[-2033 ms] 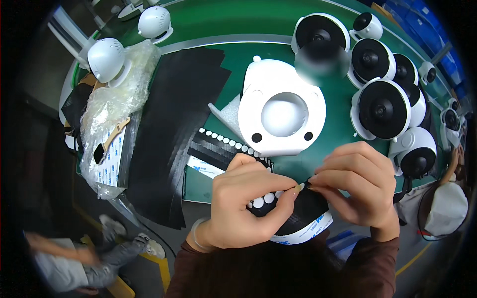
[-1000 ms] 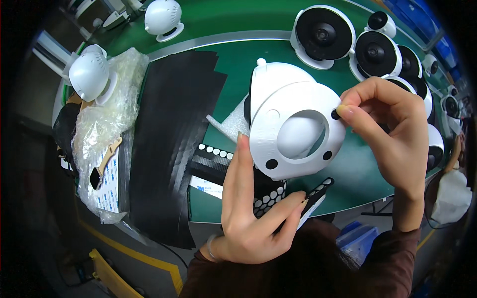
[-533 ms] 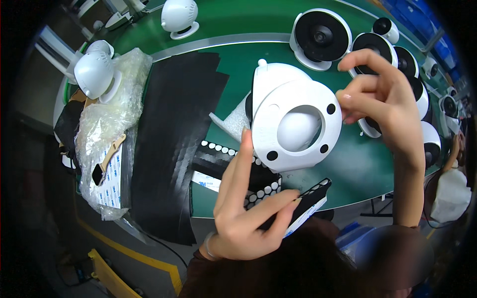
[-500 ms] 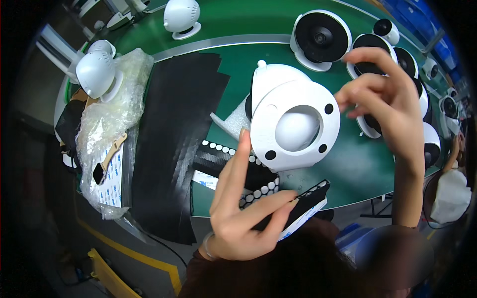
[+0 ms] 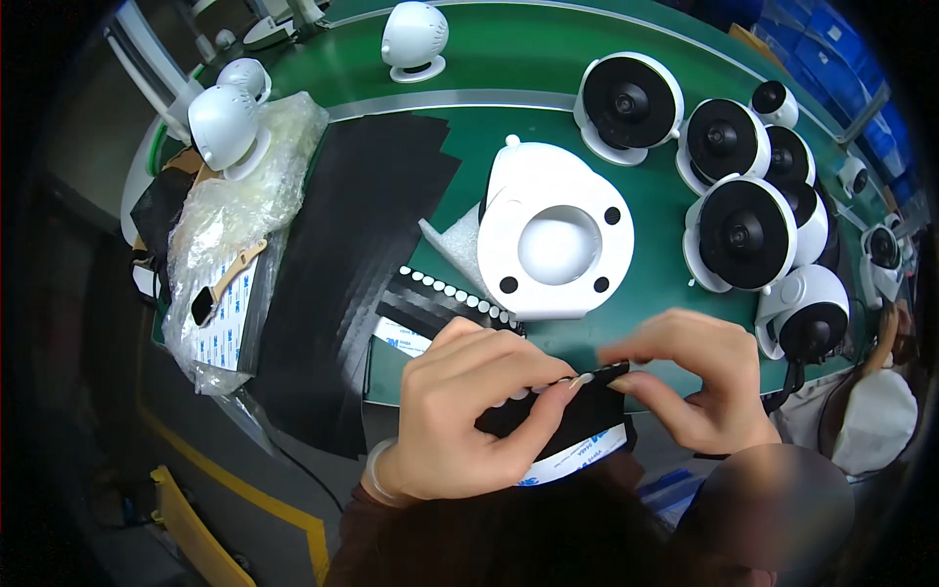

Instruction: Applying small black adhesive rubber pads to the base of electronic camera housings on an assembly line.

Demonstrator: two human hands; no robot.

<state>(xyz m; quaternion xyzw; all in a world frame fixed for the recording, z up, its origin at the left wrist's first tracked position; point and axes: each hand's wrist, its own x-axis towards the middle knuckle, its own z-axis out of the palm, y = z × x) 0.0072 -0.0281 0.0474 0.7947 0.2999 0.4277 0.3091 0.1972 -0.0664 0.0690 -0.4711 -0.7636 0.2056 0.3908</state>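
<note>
Low in the view, my left hand (image 5: 479, 411) is closed on a sheet of black adhesive foam pads (image 5: 587, 423) with printed white backing. My right hand (image 5: 699, 377) pinches at the sheet's right-hand corner with thumb and forefinger; the fingers are partly blurred. Above both hands, a white fan-like device (image 5: 509, 176) lies tipped over, its round ring base (image 5: 618, 249) facing me. Three black round pads show on that base. Beneath the device, a light grey foam piece (image 5: 455, 240) sticks out at the left. Neither hand touches the device.
Several upright white devices with black fronts (image 5: 740, 235) stand at the right. Large black sheets (image 5: 352, 245) cover the left table area, beside bubble wrap (image 5: 245, 186) and a watch (image 5: 227, 284). Another pad sheet (image 5: 421, 303) lies left of the device. A person's arm (image 5: 885, 333) shows far right.
My right hand has come down from beside the device's base to the pad sheet. My left hand has drawn back from the device, its forefinger now bent onto the sheet. The view has shifted.
</note>
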